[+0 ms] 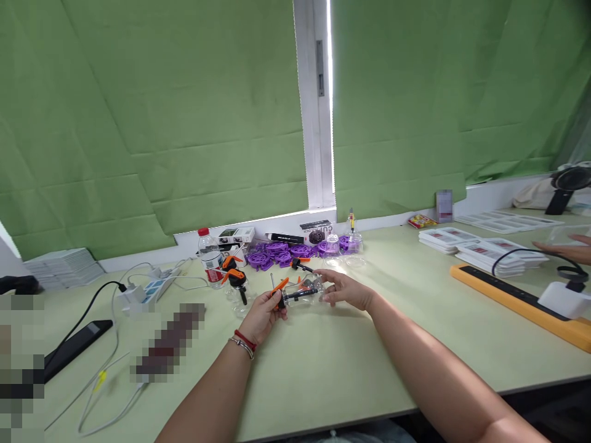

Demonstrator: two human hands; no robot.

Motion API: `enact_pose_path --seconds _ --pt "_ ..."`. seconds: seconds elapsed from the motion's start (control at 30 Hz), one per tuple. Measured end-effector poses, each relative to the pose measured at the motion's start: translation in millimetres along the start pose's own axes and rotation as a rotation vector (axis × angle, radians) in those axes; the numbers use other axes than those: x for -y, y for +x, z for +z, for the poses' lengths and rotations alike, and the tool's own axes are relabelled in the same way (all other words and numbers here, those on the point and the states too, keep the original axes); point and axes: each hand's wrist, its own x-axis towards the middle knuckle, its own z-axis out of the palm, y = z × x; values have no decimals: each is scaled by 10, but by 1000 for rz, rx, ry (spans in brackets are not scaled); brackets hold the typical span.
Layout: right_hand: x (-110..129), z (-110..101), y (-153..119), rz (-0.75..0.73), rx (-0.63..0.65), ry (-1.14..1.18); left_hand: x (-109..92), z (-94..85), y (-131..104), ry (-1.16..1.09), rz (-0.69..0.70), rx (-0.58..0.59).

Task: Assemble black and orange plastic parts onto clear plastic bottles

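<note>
A clear bottle with a black and orange top (300, 294) lies sideways between my hands above the table, a dark tube running inside it. My left hand (264, 315) is closed on the top end, with an orange lever sticking up past the thumb. At the clear far end, my right hand (342, 288) curls its fingers around the bottle. Just left of my hands stand similar clear bottles with black and orange tops (237, 280). Beyond the held bottle, a loose black part (301, 265) lies near purple plastic pieces (272, 253).
A red-capped drink bottle (213, 261) and a power strip (156, 289) with cables are at the left. On the right are stacked white cards (489, 253), a long orange-and-black bar (517, 301) and another person's hand (570, 247). Clear glass-like vessels (353, 237) stand at the back.
</note>
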Motion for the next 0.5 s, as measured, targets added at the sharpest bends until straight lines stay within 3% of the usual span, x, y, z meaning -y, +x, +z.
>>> enact_pose_path --seconds 0.4,0.5 --pt "-14 63 69 262 3 -47 -26 30 -39 23 -8 31" --pt "-20 34 56 213 -13 -25 -29 25 -38 23 -4 42"
